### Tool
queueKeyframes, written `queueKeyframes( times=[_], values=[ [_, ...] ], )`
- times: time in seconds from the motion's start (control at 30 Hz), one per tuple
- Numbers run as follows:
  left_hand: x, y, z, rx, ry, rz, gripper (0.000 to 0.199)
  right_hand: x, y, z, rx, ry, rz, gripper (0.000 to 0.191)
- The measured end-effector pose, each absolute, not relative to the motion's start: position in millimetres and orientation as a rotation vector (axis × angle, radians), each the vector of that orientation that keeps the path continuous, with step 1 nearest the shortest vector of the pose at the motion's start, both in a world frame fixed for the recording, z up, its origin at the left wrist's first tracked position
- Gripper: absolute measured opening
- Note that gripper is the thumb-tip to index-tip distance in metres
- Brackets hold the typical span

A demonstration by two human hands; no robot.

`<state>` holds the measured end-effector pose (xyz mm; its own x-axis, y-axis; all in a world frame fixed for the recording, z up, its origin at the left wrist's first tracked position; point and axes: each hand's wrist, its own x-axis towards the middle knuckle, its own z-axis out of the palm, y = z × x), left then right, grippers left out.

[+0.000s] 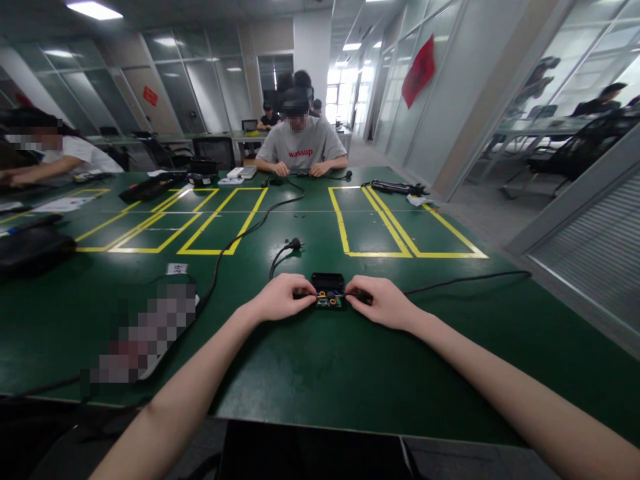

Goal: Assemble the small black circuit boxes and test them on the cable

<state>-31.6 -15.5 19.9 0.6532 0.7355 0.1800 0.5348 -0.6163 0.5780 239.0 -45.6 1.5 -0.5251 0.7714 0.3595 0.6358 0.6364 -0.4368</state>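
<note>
Well, at the far left, a co-worker in a white top is partly cut off by the edge of view, and so is a dark bag lying on the green worktop, its shape hard to make out. Next comes a long object blocked out in coarse squares, so I can't read its surface; a white label sits at its far end, and a black lead runs beside it toward the back. Then there's the left hand, its fingers and thumb pinched on a black cord at the near case's left end. That cord bends out from behind the hand to a plug. The small black case lies open between the two hands, lid tipped back, with a circuit board and coloured wires inside; the fingertips cover both ends, and the wire joints are too small to follow. Across from it sits a person in a grey shirt, whose own work is too distant to make out. The right hand has its fingers clamped on a black cable, mostly hiding its tip; the rest trails off rightward past the wrist.
</note>
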Motion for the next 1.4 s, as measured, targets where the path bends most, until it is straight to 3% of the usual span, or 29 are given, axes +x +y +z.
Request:
queueKeyframes(
  times=[0.13, 0.23, 0.43, 0.7, 0.87, 0.97, 1.2, 1.4],
  values=[
    [-36.5, -11.9, 20.1, 2.193, 0.952, 0.536, 0.016, 240.3, -48.6, 4.2, -1.037, -2.382, 0.399, 0.007],
    [-38.2, -9.8, 19.0, 2.117, 0.959, 0.517, 0.014, 240.8, -49.4, 5.8, -1.018, -2.425, 0.379, 0.018],
    [-39.1, -9.0, 16.9, 2.274, 0.862, 0.526, 0.01, 241.5, -47.1, 5.8, -0.965, -2.588, 0.136, 0.014],
    [-36.9, -15.1, 16.5, 2.523, 0.935, 0.533, 0.016, 241.7, -46.5, 9.5, -0.901, -2.637, -0.016, 0.026],
    [-31.6, -12.7, 8.1, 2.486, 0.935, 0.738, 0.014, 243.1, -33.7, -5.1, -1.188, -2.255, 0.152, 0.025],
    [-29.7, -6.9, 2.1, 2.415, 1.086, 0.834, 0.027, 239.6, -24.6, -13.6, -1.343, -2.116, 0.274, 0.029],
    [-24.2, 1.9, -8.6, 1.985, 1.083, 0.874, 0.034, 227.7, -22.2, -15.9, -1.243, -1.882, 0.79, 0.022],
    [-22.0, 0.5, -6.0, 1.717, 1.026, 0.892, 0.029, 230.2, -25.3, -13.5, -1.181, -1.671, 1.051, 0.033]
  ],
)
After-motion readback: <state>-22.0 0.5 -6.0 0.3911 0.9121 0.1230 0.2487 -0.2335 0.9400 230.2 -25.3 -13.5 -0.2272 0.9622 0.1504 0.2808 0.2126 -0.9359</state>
